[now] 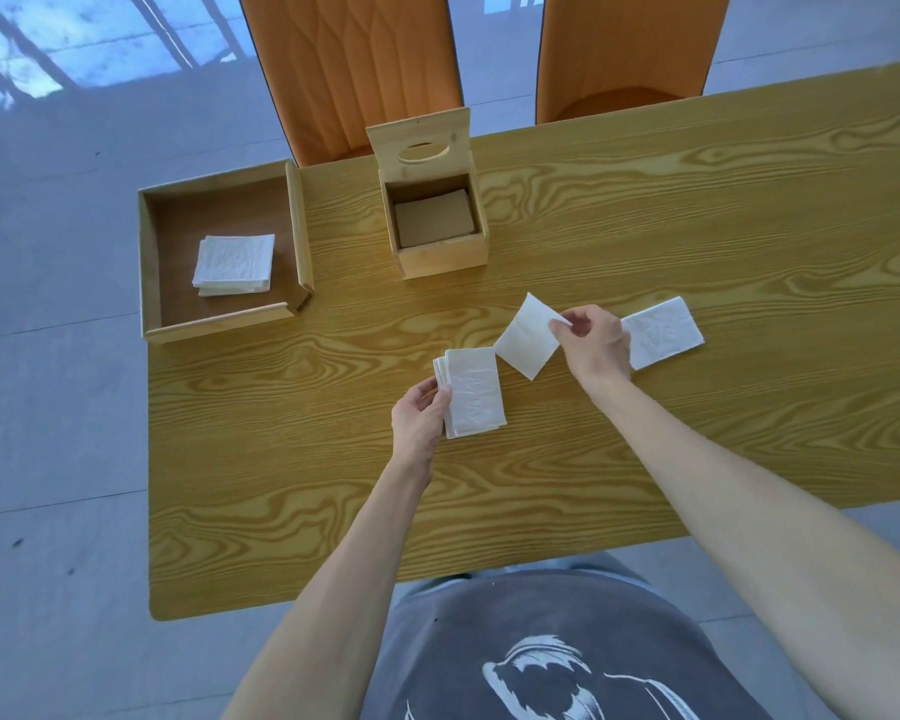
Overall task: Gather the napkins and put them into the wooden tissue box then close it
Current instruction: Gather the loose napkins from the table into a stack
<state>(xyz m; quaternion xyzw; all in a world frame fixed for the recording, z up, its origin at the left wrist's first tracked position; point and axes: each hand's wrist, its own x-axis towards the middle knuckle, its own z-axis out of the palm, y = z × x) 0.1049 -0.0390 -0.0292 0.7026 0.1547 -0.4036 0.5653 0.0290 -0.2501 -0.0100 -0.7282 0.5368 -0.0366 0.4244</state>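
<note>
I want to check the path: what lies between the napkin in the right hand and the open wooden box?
In the head view, only bare table separates the napkin in the right hand from the wooden box.

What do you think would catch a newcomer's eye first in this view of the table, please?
Probably the two hands at mid-table: the left hand holds a stack of napkins, while the right hand pinches a single napkin by its corner. Behind them, the wooden tissue box stands with its lid raised. A wooden tray at the table's far left edge holds another napkin pile.
</note>
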